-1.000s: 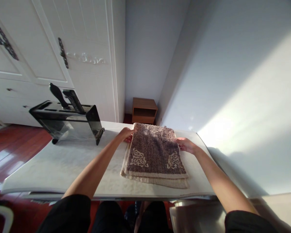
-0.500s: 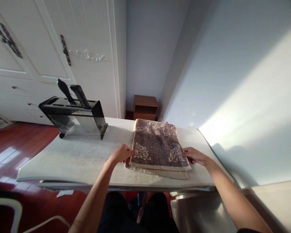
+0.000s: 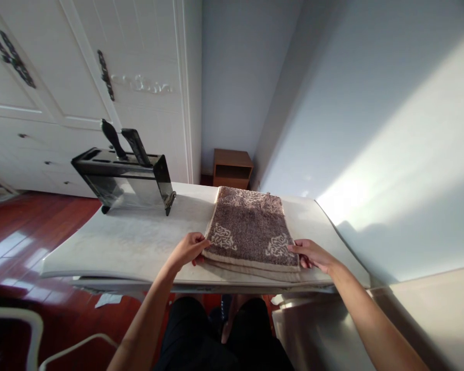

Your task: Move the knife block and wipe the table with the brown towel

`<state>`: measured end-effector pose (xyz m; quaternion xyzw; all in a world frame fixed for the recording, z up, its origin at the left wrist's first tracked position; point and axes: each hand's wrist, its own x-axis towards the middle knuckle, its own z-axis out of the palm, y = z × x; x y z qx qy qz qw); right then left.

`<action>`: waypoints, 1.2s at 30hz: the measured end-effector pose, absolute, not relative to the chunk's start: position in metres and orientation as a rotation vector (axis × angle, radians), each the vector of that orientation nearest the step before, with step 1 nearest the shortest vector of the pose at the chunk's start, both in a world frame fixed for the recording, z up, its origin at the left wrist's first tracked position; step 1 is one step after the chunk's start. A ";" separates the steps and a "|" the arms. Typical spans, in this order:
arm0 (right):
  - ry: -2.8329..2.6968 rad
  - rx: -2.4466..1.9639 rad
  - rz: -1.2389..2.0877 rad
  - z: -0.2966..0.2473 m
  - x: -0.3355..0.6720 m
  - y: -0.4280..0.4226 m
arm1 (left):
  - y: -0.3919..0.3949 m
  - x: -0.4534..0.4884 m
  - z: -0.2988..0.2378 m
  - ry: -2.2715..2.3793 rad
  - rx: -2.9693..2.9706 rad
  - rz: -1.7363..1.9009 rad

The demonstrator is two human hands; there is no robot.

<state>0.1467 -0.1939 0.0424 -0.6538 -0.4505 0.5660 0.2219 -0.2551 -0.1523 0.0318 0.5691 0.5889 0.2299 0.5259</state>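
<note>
A folded brown towel (image 3: pixel 251 221) with cream edges and pale scroll patterns in its near corners lies on the white tabletop (image 3: pixel 139 247). My left hand (image 3: pixel 191 248) pinches its left edge by the near left corner, thumb on top. At the right edge, my right hand (image 3: pixel 309 253) grips the cloth in the same way, with the fingers underneath. Lighter layers of the towel show below the near edge, between the two hands.
A black knife block (image 3: pixel 127 180) with clear sides and two black-handled knives stands at the table's back left. Behind are a white cabinet (image 3: pixel 147 129) and a small brown wooden stand (image 3: pixel 232 167). A sunlit wall (image 3: pixel 351 154) borders the right side.
The towel's top layer has shifted slightly left at its near edge, with both hands still on it. The view has shifted a little, so the knife block appears farther right.
</note>
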 end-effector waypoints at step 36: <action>-1.448 -2.061 1.503 0.060 0.150 -0.228 | -0.197 -0.262 0.019 1.242 2.519 0.623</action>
